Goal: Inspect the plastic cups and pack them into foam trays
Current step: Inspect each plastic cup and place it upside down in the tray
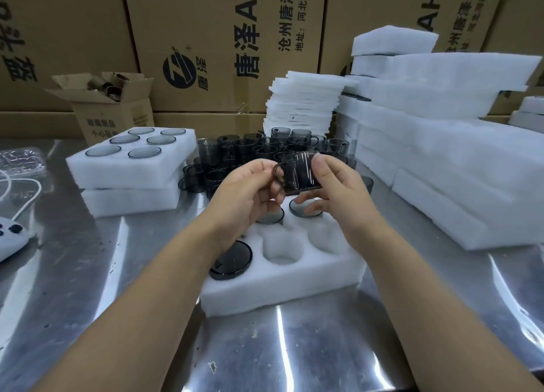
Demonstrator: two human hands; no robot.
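Up over the bench, both hands are on one smoky cup (300, 172): clear grey plastic, glossy, cylindrical, lying on its side with its ring handle toward the left. The left hand (250, 191) pinches that handle between thumb and curled fingers, while the right hand (334, 191) grips the body, thumb on top and fingers curled underneath. Right below sits the open foam tray (279, 291), soft white foam with a pebbly surface and round wells. Five wells show: two at the far edge hold grey cups, the near-left one holds a dark round-faced cup (231, 260), and two are bare foam; the left arm covers the rest. Off to the left, a filled tray (126, 174) shows six cup rims in two rows of three, and it rests on a second foam tray (132, 203). Behind the hands, a crowd of loose cups (250, 153), too many to count, stands on the scuffed, shiny steel table (294, 347). There's a stack of thin foam sheets (303, 106) behind them, thick foam blocks (441, 156) piled on the right, and printed cardboard cartons (223, 38) walling the back.
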